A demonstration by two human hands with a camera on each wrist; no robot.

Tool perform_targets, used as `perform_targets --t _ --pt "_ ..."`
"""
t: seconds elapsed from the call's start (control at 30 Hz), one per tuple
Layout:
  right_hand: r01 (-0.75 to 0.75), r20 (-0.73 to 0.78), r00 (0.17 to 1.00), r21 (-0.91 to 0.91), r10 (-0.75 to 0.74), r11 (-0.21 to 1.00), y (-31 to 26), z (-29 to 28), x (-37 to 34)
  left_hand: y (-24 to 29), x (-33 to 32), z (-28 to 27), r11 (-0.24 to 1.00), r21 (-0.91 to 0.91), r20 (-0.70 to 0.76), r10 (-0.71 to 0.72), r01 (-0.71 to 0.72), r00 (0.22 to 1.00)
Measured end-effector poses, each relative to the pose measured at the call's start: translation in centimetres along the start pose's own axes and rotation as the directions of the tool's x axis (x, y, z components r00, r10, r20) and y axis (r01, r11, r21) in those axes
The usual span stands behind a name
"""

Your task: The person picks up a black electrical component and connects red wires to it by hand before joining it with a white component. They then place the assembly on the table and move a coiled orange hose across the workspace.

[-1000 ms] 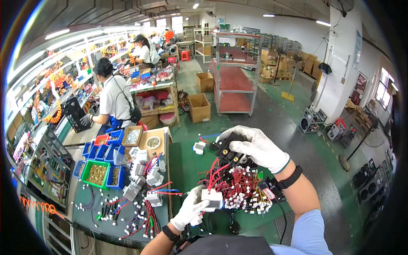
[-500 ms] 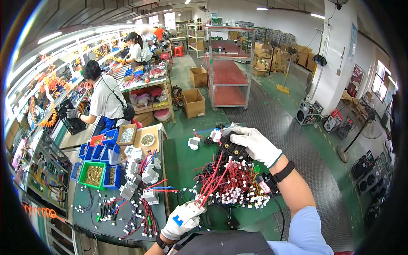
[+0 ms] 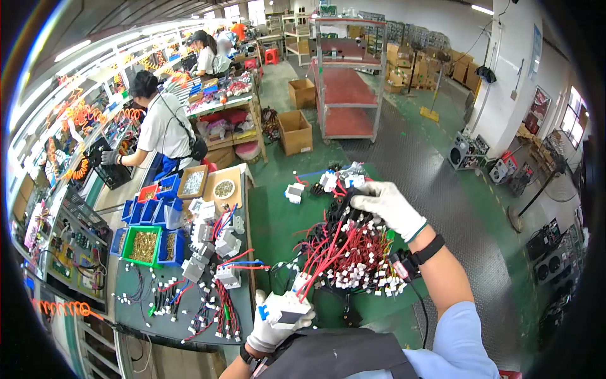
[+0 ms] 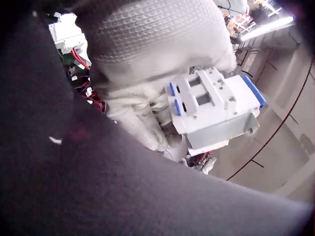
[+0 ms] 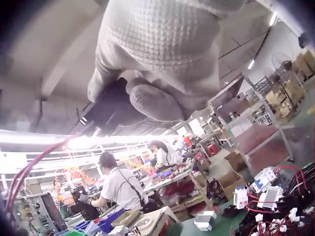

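Observation:
My gloved left hand [image 3: 268,333] grips a white circuit breaker [image 3: 289,311] close to my body. Two small blue tabs show on it in the left wrist view, where the breaker [image 4: 211,110] lies against the curled fingers. Several red wires [image 3: 323,259] run from it up to a black block [image 5: 115,105], which my gloved right hand [image 3: 390,207] pinches between thumb and fingers. In the head view that hand largely covers the block. Below the right hand lies a heap of red and black wires with white connectors [image 3: 360,265].
More white breakers [image 3: 293,192] lie on the green surface [image 3: 271,221] and the left bench. That bench also bears a green bin [image 3: 142,245] of brass-coloured parts, blue bins [image 3: 170,246] and cable bundles [image 3: 224,316]. A person [image 3: 167,123] works beyond; a rack [image 3: 347,88] stands ahead.
My left hand has drawn the breaker down toward my body and turned it, so its blue tabs show. The red wires now stretch longer between the hands. The right hand has tilted the black block.

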State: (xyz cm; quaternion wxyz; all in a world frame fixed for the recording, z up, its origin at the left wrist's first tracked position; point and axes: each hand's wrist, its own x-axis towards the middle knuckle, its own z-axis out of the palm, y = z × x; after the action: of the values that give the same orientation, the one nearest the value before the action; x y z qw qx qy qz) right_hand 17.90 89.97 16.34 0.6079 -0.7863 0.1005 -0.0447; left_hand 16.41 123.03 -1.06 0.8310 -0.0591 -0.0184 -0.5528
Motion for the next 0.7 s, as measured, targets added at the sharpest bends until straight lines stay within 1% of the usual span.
perform_targets --t 0.03,0.07,0.1,0.13,0.17,0.2,0.23,0.27,0.3,0.33,0.37,0.43,0.47,0.5,0.57,0.63,0.7 --pt "0.026 -0.022 0.999 0.01 -0.026 1.0 0.0 0.1 0.0 -0.3 -0.7 0.2 0.994 -0.019 -0.351 0.094 -0.108 0.932" --pt "0.014 -0.031 0.999 0.014 -0.014 1.0 -0.1 0.1 0.0 -0.6 -0.9 0.7 0.985 0.153 -0.292 0.121 -0.078 0.949" --pt "0.003 -0.042 0.999 0.017 -0.002 1.0 -0.1 0.1 0.0 -0.8 -1.2 0.8 0.946 0.32 -0.227 0.131 -0.053 0.965" --pt "-0.007 -0.069 0.998 -0.015 0.006 1.0 0.0 0.1 0.1 -0.9 -1.4 0.6 0.947 0.318 -0.235 0.13 -0.051 0.963" --pt "-0.008 -0.07 0.998 -0.012 0.007 1.0 0.1 0.1 0.1 -0.8 -1.4 0.4 0.924 0.38 -0.203 0.127 -0.041 0.971" --pt "0.006 -0.068 0.998 0.011 -0.005 1.0 0.1 0.1 0.1 -0.8 -1.4 0.5 0.897 0.441 -0.171 0.121 -0.034 0.978" --pt "0.021 -0.065 0.998 0.03 -0.019 0.999 0.0 0.1 0.2 -0.8 -1.2 0.9 0.896 0.442 -0.17 0.122 -0.035 0.978" --pt "0.023 -0.065 0.998 0.03 -0.021 0.999 0.1 0.0 0.3 -1.0 -0.7 2.3 0.78 0.621 -0.272 0.13 0.07 0.953" --pt "0.042 -0.078 0.996 -0.053 -0.046 0.998 0.4 -0.3 0.3 -1.2 -0.2 3.0 0.627 0.755 -0.364 0.16 0.19 0.918" --pt "0.058 -0.09 0.993 -0.139 -0.071 0.989 0.6 -0.5 0.4 -0.8 -0.4 2.0 0.69 0.711 -0.303 0.128 0.134 0.944" --pt "0.057 -0.093 0.993 -0.145 -0.071 0.988 0.8 -0.5 0.4 -0.7 -0.4 1.7 0.693 0.709 -0.298 0.124 0.133 0.946" --pt "0.099 -0.064 0.992 -0.111 -0.107 0.989 1.4 -0.8 0.6 -0.7 0.0 1.4 0.642 0.752 -0.349 0.201 0.146 0.915" --pt "0.049 -0.012 0.999 -0.076 -0.05 0.996 2.0 -1.2 0.9 -1.0 0.5 3.2 0.657 0.745 -0.31 0.188 0.116 0.932" --pt "0.048 -0.017 0.999 -0.08 -0.049 0.996 2.5 -1.5 0.9 -1.1 0.6 3.5 0.658 0.744 -0.307 0.182 0.116 0.934" --pt "0.016 0.057 0.998 0.056 -0.019 0.998 2.9 -1.7 0.6 -0.9 0.7 3.7 0.575 0.812 -0.286 0.243 0.099 0.927" --pt "-0.018 0.046 0.999 -0.005 0.018 1.0 3.5 -1.7 0.8 -0.7 0.6 3.5 0.599 0.795 -0.283 0.233 0.092 0.93" --pt "-0.039 0.015 0.999 -0.034 0.04 0.999 3.6 -1.5 0.9 -0.6 0.4 2.6 0.55 0.832 -0.258 0.277 0.067 0.926"
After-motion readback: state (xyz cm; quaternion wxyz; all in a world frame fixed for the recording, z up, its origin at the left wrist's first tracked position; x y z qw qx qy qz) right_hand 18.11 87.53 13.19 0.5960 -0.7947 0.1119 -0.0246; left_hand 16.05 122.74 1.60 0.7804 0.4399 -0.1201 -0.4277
